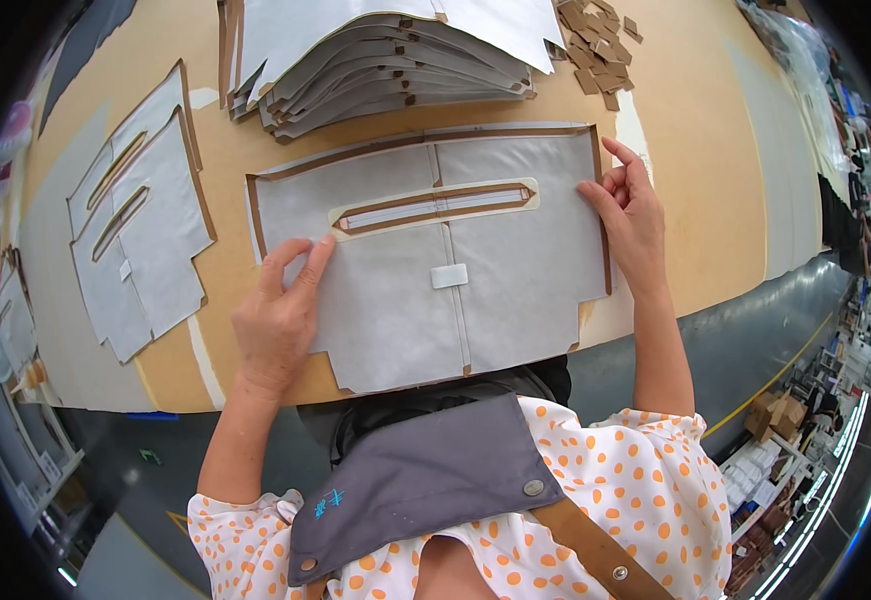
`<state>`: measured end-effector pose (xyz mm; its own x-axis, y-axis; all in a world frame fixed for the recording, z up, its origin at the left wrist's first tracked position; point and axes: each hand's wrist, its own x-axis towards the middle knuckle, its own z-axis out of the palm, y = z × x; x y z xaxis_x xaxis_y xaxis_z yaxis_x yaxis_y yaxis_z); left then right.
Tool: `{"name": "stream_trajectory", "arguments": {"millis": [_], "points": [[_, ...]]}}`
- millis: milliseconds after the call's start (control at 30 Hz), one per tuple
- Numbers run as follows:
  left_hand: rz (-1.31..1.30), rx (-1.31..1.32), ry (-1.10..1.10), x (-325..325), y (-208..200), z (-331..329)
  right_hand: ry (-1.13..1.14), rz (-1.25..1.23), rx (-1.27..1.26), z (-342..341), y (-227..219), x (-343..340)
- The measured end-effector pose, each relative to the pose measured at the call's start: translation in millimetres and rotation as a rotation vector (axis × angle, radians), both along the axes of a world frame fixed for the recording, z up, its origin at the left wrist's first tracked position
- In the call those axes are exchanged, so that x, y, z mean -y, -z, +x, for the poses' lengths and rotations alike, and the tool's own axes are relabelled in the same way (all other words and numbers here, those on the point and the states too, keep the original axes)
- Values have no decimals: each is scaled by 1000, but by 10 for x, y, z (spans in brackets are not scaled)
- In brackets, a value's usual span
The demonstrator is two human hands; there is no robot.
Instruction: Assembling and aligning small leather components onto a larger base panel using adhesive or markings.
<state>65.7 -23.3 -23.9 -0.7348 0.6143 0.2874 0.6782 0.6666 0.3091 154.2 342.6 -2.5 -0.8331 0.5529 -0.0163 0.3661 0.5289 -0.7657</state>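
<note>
A grey fabric panel with brown-edged borders lies flat in front of me, notched at its lower corners. Across its upper half runs a long narrow slot framed in brown, and a small white tab sits below it on the centre seam. My left hand rests on the panel's left part, fingertips touching it near the slot's left end. At the right edge, my right hand has its thumb on the panel and its index finger raised apart from it; the other fingers curl, partly hidden.
A thick stack of similar grey panels stands at the far side of the tan table. Small brown pieces lie heaped beside it. To the left are two overlapping slotted panels. The table's near edge curves before my body.
</note>
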Motion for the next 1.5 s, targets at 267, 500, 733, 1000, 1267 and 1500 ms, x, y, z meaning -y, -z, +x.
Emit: {"name": "stream_trajectory", "arguments": {"millis": [267, 500, 733, 1000, 1267, 1500], "points": [[-16, -16, 7, 11, 16, 13, -297, 636, -312, 125, 135, 89], [-46, -41, 6, 13, -12, -7, -482, 652, -211, 184, 108, 234], [-53, -46, -9, 77, 29, 11, -503, 677, -247, 115, 109, 251], [-59, -91, 15, 56, 22, 20, -484, 656, -260, 158, 100, 276], [-80, -82, 21, 79, 13, 34, -480, 675, -259, 149, 92, 292], [-72, 8, 11, 49, -11, 36, -460, 637, -256, 159, 120, 261]]}}
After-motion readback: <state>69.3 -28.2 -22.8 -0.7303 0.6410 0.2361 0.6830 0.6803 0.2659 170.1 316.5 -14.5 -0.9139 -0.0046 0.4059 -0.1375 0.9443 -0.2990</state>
